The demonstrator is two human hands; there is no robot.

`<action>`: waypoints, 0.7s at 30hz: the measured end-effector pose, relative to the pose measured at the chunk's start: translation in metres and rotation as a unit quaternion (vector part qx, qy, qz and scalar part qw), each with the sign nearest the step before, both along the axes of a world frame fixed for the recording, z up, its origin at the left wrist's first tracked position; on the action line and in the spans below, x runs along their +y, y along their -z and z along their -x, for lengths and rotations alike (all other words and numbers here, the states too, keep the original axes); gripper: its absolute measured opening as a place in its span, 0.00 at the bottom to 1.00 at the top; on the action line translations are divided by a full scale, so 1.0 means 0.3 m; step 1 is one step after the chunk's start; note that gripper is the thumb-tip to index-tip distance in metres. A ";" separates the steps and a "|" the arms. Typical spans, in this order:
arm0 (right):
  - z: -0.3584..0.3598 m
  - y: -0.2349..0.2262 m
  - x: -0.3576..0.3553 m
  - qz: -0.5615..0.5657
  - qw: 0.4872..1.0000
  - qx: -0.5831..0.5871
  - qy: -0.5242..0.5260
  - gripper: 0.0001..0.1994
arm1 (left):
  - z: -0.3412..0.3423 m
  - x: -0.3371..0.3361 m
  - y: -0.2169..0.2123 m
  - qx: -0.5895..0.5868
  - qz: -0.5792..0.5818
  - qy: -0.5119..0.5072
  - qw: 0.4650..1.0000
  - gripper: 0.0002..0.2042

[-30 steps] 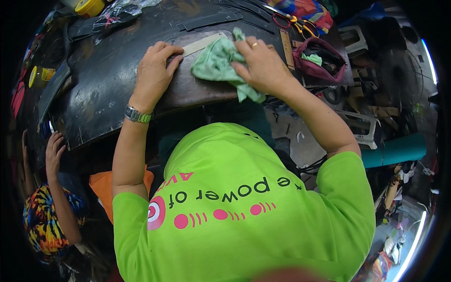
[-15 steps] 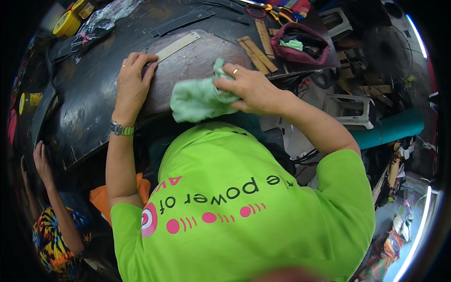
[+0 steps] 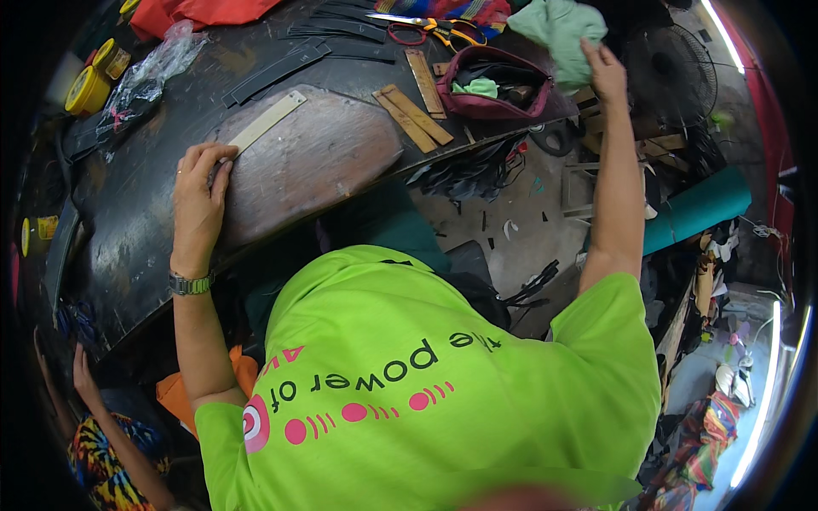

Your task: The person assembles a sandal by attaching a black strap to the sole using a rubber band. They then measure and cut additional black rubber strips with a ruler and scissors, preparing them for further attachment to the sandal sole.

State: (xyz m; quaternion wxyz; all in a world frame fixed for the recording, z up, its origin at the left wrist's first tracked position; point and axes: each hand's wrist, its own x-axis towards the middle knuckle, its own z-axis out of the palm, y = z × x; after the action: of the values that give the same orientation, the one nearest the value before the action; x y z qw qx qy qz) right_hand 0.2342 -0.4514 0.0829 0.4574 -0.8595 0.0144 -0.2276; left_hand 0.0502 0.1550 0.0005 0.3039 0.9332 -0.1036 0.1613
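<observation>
A worn brown wooden board [image 3: 319, 166] with rounded edges lies at the near side of the dark table. Across its far left part rests a pale flat strip with small holes [image 3: 271, 121]. My left hand [image 3: 198, 192] pinches the near end of this strip between thumb and fingers. Out to the far right, my right hand [image 3: 607, 75] is raised and grips a light green cloth [image 3: 558, 30] by its edge. The cloth spreads out past the table's right end, above and behind a maroon zip pouch [image 3: 498, 100] that stands open.
Brown wooden strips [image 3: 413, 117] lie beside the pouch. Scissors with orange handles [image 3: 452, 32] and black cut strips [image 3: 281, 72] lie farther back. Yellow tubs [image 3: 88, 91] and clear plastic [image 3: 158, 72] are at the left. A co-worker's hand [image 3: 85, 379] shows at lower left.
My right hand has swung from the board's near right edge out to the far right, taking the green cloth along. My left hand stays at the strip's end. The whole view has shifted somewhat.
</observation>
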 end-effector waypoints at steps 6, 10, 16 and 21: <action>-0.151 0.359 -0.241 0.246 0.953 0.157 0.075 0.28 | 0.001 0.005 -0.002 0.012 -0.015 -0.003 1.000 0.09; -0.165 0.366 -0.278 0.298 0.938 0.164 0.066 0.27 | -0.007 0.005 -0.004 0.016 -0.023 -0.001 1.000 0.08; -0.175 0.258 -0.183 0.513 0.850 0.121 -0.014 0.26 | -0.011 0.014 -0.019 0.021 -0.014 0.012 1.000 0.07; -0.127 0.063 0.034 0.344 0.934 0.045 0.085 0.22 | 0.013 0.039 -0.009 0.011 -0.006 0.032 0.999 0.06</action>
State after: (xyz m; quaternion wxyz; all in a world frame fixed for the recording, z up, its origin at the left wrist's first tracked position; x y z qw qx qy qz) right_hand 0.2723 -0.4411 0.0639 0.1120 -0.9691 0.0288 -0.2178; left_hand 0.0463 0.1668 0.0032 0.3047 0.9330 -0.1305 0.1405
